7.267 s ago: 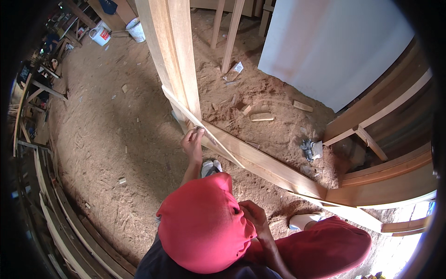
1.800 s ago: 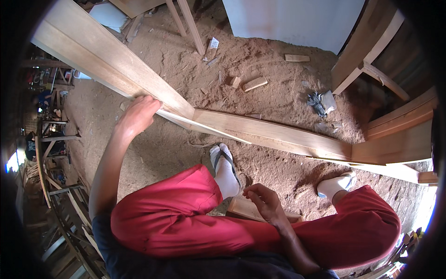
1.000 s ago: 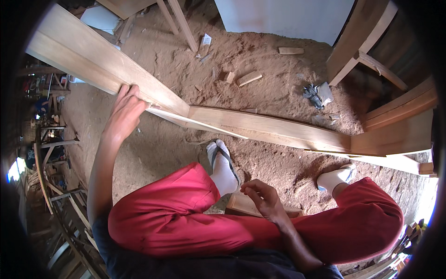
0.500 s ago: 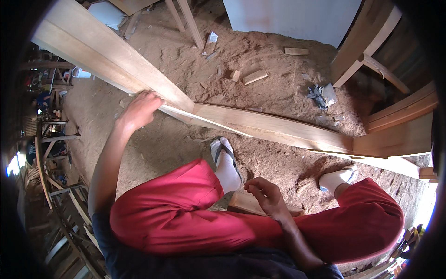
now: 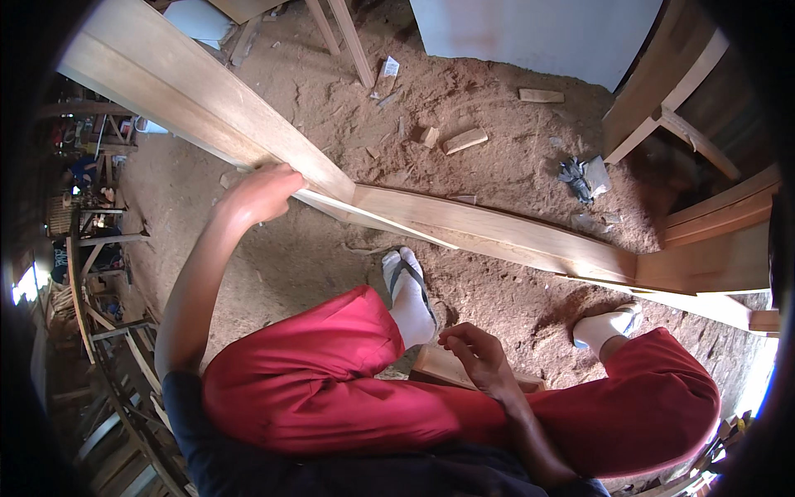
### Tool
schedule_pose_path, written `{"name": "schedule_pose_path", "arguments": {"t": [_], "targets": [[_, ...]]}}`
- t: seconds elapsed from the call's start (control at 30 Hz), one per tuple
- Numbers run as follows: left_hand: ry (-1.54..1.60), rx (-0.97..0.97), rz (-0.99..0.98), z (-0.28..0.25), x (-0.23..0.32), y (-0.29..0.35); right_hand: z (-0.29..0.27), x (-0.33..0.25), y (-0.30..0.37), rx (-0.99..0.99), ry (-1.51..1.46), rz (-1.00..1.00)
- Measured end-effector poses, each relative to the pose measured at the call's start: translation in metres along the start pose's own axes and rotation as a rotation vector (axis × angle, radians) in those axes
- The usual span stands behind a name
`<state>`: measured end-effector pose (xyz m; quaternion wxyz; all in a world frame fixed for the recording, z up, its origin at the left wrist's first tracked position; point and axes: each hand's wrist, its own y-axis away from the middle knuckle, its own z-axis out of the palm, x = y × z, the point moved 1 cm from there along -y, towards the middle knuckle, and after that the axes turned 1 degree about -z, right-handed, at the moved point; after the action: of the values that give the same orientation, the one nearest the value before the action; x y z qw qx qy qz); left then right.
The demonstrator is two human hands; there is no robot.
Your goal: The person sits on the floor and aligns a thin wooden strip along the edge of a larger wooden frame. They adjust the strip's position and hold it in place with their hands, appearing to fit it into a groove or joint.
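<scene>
At six o'clock, nearest me, are my bent legs in red trousers. My right hand is at five o'clock, fingers loosely curled with a gap to the thumb, nothing visible in it, the forearm across my right thigh. A wooden block shows just beside and below it. My left foot, in a white sock and dark-strapped flip-flop, is near the middle; my right foot is at four.

At ten o'clock my left hand rests on the pale wooden frame, fingers bent over; I cannot tell whether they pinch anything. A thin wooden strip runs from that hand past the frame's corner. From this corner one board goes toward ten o'clock, the other toward three.

Beyond, on the sandy ground, a wood offcut lies at one o'clock and a crumpled dark scrap at two. Farthest, a white panel stands at one.
</scene>
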<state>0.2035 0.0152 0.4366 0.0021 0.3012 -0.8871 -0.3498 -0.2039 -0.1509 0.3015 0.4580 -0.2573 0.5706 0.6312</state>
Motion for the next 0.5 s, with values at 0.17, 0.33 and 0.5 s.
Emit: {"name": "schedule_pose_path", "arguments": {"t": [0.17,0.33,0.5], "targets": [[-0.04,-0.02,0.078,0.028,-0.02,-0.013,0.002,0.002,-0.002,0.012,-0.003,-0.017],[0.006,0.199,0.082,0.003,-0.017,0.0,0.0,0.005,-0.001,0.022,0.022,-0.004],[-0.082,-0.025,-0.011,0.004,-0.001,-0.009,0.005,0.005,-0.003,0.018,-0.046,0.015]]}}
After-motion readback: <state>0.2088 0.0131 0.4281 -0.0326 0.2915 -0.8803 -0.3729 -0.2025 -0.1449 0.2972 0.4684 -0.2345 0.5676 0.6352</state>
